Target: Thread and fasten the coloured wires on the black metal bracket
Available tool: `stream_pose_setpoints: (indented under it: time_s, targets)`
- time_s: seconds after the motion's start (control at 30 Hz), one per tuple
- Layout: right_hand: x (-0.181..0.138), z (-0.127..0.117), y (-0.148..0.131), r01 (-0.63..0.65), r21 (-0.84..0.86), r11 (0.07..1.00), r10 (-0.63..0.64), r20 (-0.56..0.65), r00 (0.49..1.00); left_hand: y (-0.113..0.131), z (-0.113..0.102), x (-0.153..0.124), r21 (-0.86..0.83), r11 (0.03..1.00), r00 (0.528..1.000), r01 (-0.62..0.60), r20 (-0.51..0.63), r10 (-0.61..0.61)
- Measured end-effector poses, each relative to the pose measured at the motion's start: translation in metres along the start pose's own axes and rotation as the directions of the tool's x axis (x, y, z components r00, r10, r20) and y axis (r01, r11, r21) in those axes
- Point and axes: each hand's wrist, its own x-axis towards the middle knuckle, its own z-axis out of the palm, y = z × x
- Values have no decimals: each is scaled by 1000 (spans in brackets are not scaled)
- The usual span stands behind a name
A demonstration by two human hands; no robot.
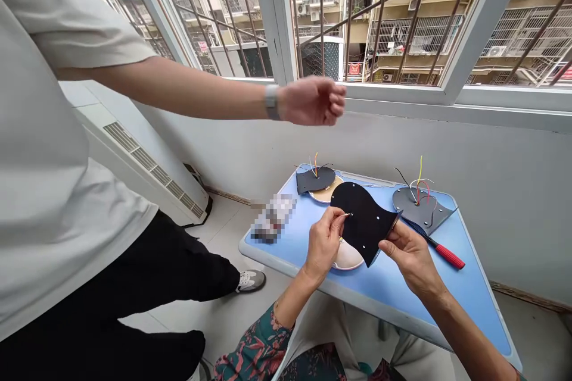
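Note:
A black plate [360, 220], rounded at one end and flared at the other, with small holes, is held tilted above the blue table. My right hand [411, 256] grips its flared end, thumb on the near side. At a hole near the plate's middle, my left hand [324, 244] is closed in a pinch on thin wires [345, 215]. Partly hidden beneath the plate, a pale round disc [349, 257] shows near the table's front edge.
On the blue table [281, 256] lie a dark plate with wires [318, 178] over a tan disc [327, 191], another wired plate [420, 209], a red-handled tool [449, 256] and a blurred-out item [273, 218]. Another person's arm [210, 92] reaches across above the table's back.

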Motion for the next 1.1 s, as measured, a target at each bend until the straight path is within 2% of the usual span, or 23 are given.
stream_pose_setpoints:
  time_s: [0.33, 0.6, 0.87, 1.1]
  targets:
    - [-3, -1, -1, 1, -24, 1000, -2, -18, 1000, 2, 3, -2, 83, 996, 999, -39, 4, 38]
    - [-5, 1, -3, 54, -165, 985, -60, -32, 998, 8, 4, -4, 191, 979, 997, -74, -21, 80]
    - [-7, 3, -1, 110, -241, 964, -125, -45, 991, 8, 2, -3, 216, 972, 995, -95, 19, 93]
    - [-7, 4, 2, 141, -355, 924, -166, -41, 985, 8, -2, -2, 278, 950, 988, -143, -11, 152]
